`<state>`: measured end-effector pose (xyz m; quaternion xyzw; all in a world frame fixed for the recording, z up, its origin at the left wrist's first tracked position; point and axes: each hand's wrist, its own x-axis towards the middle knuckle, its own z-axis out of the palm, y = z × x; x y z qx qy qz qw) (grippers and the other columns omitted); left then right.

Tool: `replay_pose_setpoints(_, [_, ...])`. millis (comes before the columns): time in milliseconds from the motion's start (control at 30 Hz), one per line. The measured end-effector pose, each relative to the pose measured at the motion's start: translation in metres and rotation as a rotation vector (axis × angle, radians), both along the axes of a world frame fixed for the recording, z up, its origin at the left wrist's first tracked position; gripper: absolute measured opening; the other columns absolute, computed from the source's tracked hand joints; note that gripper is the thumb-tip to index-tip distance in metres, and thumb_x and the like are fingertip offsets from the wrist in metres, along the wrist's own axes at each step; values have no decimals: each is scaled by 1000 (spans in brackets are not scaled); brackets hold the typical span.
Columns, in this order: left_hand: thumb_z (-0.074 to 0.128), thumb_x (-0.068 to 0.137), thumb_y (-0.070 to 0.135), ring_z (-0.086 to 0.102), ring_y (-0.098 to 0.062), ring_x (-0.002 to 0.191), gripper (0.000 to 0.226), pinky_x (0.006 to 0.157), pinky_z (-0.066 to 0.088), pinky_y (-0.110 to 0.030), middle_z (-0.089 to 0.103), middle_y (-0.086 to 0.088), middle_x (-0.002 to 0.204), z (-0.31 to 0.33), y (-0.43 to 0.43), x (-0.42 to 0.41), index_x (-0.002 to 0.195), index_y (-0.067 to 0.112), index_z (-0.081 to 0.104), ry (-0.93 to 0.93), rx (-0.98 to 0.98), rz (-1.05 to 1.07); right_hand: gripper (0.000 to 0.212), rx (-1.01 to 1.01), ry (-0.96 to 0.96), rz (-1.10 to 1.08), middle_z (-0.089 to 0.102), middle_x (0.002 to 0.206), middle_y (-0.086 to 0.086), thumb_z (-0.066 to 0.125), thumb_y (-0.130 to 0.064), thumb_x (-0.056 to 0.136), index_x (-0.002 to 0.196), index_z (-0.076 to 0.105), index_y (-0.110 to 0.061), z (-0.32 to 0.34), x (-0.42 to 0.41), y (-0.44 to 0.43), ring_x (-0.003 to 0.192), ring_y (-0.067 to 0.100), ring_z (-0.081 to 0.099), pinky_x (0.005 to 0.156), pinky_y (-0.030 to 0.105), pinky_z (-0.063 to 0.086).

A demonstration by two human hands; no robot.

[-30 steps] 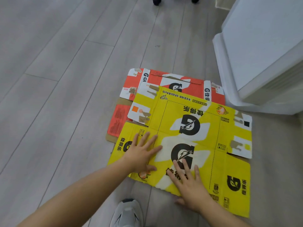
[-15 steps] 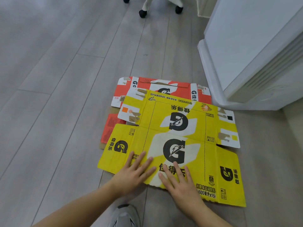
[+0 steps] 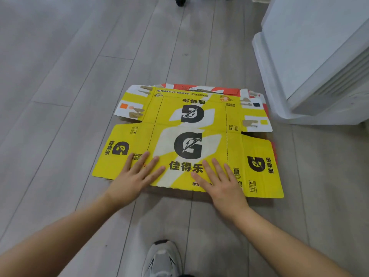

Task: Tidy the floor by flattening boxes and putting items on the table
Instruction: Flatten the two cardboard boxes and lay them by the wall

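I'm pressing both palms down on the yellow box [image 3: 187, 124], which is lying opened out flat on the floor [image 3: 69, 96]. It's stacked on the red box [image 3: 225, 89], w/ only a strip of red showing past its far edge and right side. My left hand [image 3: 133, 176] is lying flat, fingers straight and spread, on the near edge towards the left flap. My right hand [image 3: 221, 182] is doing the same on the near edge, just right of the big G logo. Neither is gripping anything, both are just bearing down. Step in hand, as I'm judging it: squashing the creases so the sheet is sitting flush on the one below. The near right flap is looking a bit lifted along its far edge, w/ a dark gap there, so I'm thinking pressure is needed at that spot next, not in the middle. Best way, imo: sliding the palms outward from the centre fold towards the flaps, weight thru the heels of the hands, fingers off the ragged near edge. I'm also aiming to line up the far edges of both boxes approx, so the stack is easier to lift as one. The white unit [image 3: 311, 56] is standing close by the stack's far right corner, so I'm minding that side. My shoe [image 3: 161, 258] is sitting behind the near edge, apart from the card.
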<state>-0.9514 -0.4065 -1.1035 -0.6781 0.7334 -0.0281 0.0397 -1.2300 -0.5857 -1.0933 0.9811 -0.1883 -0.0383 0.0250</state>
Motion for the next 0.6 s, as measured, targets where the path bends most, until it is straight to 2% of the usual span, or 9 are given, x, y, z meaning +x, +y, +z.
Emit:
replay_pose_setpoints(133, [6, 104, 13, 25, -45, 144, 57, 106, 28, -70, 32, -12, 157, 8, -1, 15, 150, 19, 39, 13, -64, 43, 63, -111, -98, 36, 34, 155, 12, 24, -4, 96, 152, 28, -32, 7, 6, -16, 141, 44, 30, 110, 58, 31])
replay_pose_setpoints(200, [23, 100, 10, 27, -45, 143, 54, 105, 28, -71, 34, -12, 156, 10, -16, 13, 149, 19, 40, 28, -103, 55, 57, -164, -126, 36, 35, 154, 9, 21, -7, 101, 150, 31, -32, 8, 10, -32, 140, 43, 32, 111, 57, 32])
replay_pose_setpoints(267, [46, 92, 17, 25, -43, 144, 62, 106, 26, -71, 33, -12, 157, 3, -37, 8, 152, 22, 34, 30, -97, 71, 55, -186, -120, 3, 37, 154, 7, 28, -7, 101, 149, 34, -34, 4, 13, -53, 140, 42, 33, 111, 55, 32])
replay_pose_setpoints(333, [75, 78, 22, 16, -39, 148, 94, 108, 23, -70, 23, -9, 161, -7, -61, 4, 156, 27, 22, 76, 19, 128, 60, -157, -86, -56, 39, 153, 8, 33, -4, 96, 148, 37, -34, -5, 13, -74, 140, 42, 34, 110, 56, 34])
replay_pose_setpoints(367, [82, 72, 21, 10, -37, 150, 108, 110, 21, -69, 16, -7, 164, -13, -70, 2, 157, 30, 15, 101, 88, 150, 65, -121, -49, -88, 39, 153, 9, 36, -1, 92, 148, 37, -33, -9, 10, -79, 139, 43, 34, 108, 57, 35])
replay_pose_setpoints(400, [82, 73, 19, 2, -35, 151, 113, 111, 18, -68, 7, -5, 165, -20, -76, 0, 157, 33, 7, 116, 152, 151, 72, -77, -8, -115, 38, 153, 9, 44, 3, 87, 148, 36, -33, -15, 6, -81, 139, 44, 34, 108, 58, 36])
replay_pose_setpoints(467, [67, 90, 27, -12, -32, 150, 98, 113, 13, -67, -9, -2, 165, -34, -81, -3, 155, 37, -6, 114, 248, 110, 98, 23, 125, -158, 32, 156, 9, 63, 9, 72, 152, 25, -35, -29, -4, -76, 140, 44, 32, 111, 57, 33])
replay_pose_setpoints(533, [44, 96, 59, -22, -32, 147, 83, 112, 7, -69, -18, -4, 163, -42, -80, -11, 154, 38, -12, 106, 334, 105, 118, 127, 261, -183, 20, 160, 6, 73, 5, 68, 153, 5, -39, -43, -10, -63, 142, 42, 27, 112, 52, 28])
replay_pose_setpoints(600, [38, 87, 77, -25, -35, 146, 94, 111, 1, -72, -22, -8, 162, -46, -78, -20, 154, 35, -12, 65, 385, 125, 107, 165, 299, -181, 12, 162, 6, 75, -16, 80, 153, 1, -40, -53, -14, -49, 146, 41, 17, 114, 49, 24])
